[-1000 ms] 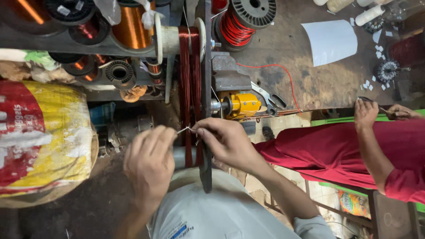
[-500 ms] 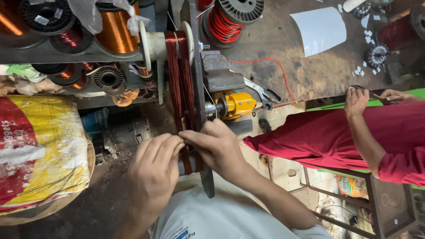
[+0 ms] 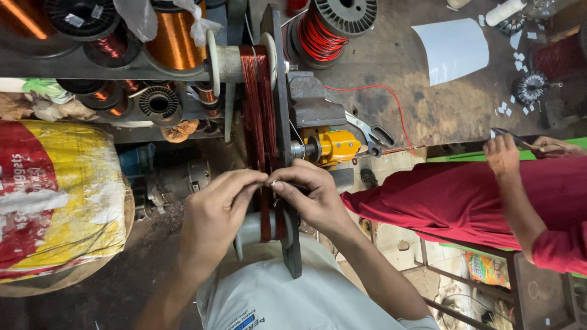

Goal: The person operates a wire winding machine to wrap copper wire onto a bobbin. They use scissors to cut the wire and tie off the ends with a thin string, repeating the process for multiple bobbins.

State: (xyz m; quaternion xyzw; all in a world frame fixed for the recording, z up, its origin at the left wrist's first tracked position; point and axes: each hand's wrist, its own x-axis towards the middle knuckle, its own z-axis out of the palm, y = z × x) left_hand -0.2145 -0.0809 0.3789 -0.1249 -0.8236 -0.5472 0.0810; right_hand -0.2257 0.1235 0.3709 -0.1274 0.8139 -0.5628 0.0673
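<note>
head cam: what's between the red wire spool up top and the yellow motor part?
A grey metal block of the winding rig lies between the red wire spool and the yellow motor part; a thin red wire passes beside it. Head view.

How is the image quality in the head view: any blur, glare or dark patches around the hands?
Head view: both hands, left and right, and the red coil are sharp, evenly lit; the white sheet looks bright, near overexposed; the floor at lower left is dim; edges bend slightly from the wide lens.
</note>
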